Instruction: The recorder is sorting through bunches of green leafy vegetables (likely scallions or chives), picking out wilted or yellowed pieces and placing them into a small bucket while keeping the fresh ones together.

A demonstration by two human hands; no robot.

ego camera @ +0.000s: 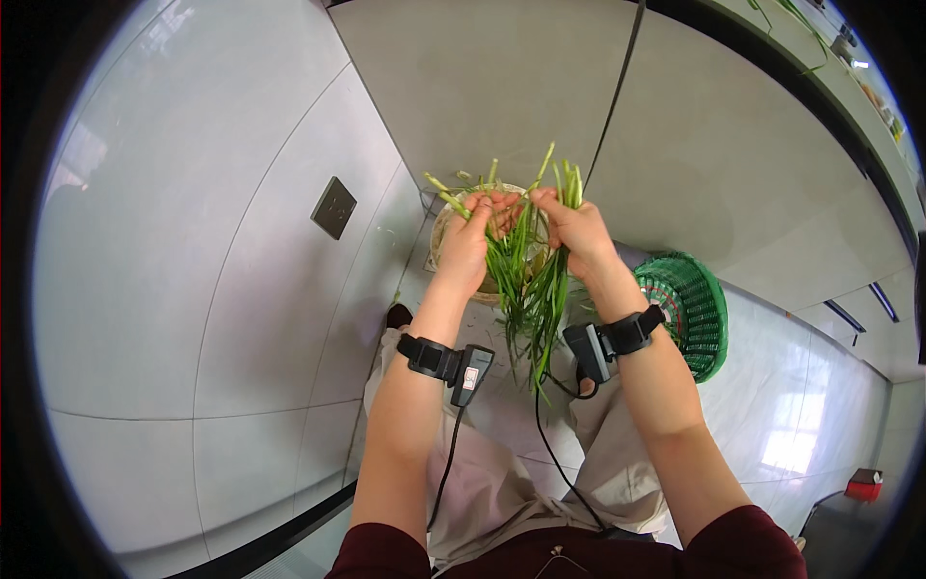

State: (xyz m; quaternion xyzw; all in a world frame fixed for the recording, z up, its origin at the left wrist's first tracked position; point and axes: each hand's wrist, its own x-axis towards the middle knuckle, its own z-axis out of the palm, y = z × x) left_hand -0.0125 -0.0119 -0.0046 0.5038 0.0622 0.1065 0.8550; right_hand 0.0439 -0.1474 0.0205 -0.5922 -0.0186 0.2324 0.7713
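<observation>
Long green stalks with pale cut ends, looking like garlic chives or a similar leafy vegetable (539,304), hang between my two hands. My left hand (470,239) grips a few stems whose pale ends point up and left. A larger bunch is held in my right hand (579,228), its pale ends upward and its leaves trailing down. The fingers of both hands almost meet above a round, light-coloured bin (441,239) on the floor. Plant scraps show at its rim; most of its inside is hidden by my hands and the leaves.
A green plastic basket (702,311) stands on the floor at the right. Cabinet doors (492,87) rise just beyond the bin, and a tiled wall with a socket (334,208) is on the left. Cables (452,463) run from the wrist-strapped devices.
</observation>
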